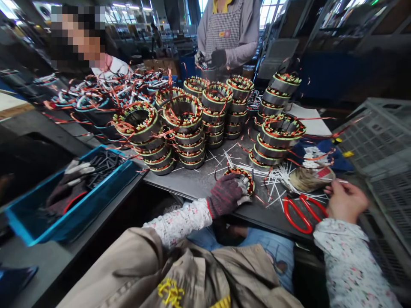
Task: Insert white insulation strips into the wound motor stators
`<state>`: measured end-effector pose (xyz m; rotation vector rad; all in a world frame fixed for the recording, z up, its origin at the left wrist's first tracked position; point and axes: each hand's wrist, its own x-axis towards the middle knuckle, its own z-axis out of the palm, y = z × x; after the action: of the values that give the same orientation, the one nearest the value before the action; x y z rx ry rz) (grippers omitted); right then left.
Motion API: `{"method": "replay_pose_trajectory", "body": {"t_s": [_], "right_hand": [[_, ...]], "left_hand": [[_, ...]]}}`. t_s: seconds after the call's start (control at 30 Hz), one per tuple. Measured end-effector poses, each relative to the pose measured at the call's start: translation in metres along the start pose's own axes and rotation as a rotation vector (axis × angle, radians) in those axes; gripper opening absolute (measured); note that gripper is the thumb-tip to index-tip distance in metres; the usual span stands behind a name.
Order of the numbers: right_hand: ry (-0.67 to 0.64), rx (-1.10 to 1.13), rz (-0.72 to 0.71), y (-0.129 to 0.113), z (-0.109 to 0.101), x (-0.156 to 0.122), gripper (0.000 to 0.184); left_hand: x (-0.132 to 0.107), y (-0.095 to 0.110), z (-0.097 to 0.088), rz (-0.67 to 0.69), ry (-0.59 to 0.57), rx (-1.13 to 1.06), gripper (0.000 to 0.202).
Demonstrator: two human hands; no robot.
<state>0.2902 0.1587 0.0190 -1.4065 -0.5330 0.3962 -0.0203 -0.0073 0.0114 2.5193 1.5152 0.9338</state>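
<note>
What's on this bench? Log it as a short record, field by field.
Left hand: knit-gloved, gripping a copper-wound stator on the bench
Right hand: bare, pinching a thin white strip
Near hands: red-handled scissors, loose white strips
Stacks: wound stators piled on the grey bench
Left side: blue bin holding black tubing
Co-worker: person in checked apron, handling a stator
</note>
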Motion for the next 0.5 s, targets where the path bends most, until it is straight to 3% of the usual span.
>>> {"method": "replay_pose_trajectory", "body": {"t_s": [0.17,0.3,0.43,0.5], "right_hand": [[0.024,0.032,-0.008,-0.001,0.009,0.002,0.045],[0.009,0.048,-0.116,-0.015,-0.006,-0.009,0.04],[-0.309,0.16,-0.585,-0.029,-0.045,-0.065,0.035],[-0.526,0.09,-0.686,-0.031,-0.066,-0.101,0.024]], "left_hand": [[0.0,-0.017,-0.009,0.078,-0.027,-0.118,0.025],[0.0,-0.01,-0.002,0.033,0.017,-0.068,0.024],[0.001,0.003,0.005,0.046,0.089,0.051,0.023],[0.002,0.003,0.007,0.068,0.119,0.06,0.029]]}}
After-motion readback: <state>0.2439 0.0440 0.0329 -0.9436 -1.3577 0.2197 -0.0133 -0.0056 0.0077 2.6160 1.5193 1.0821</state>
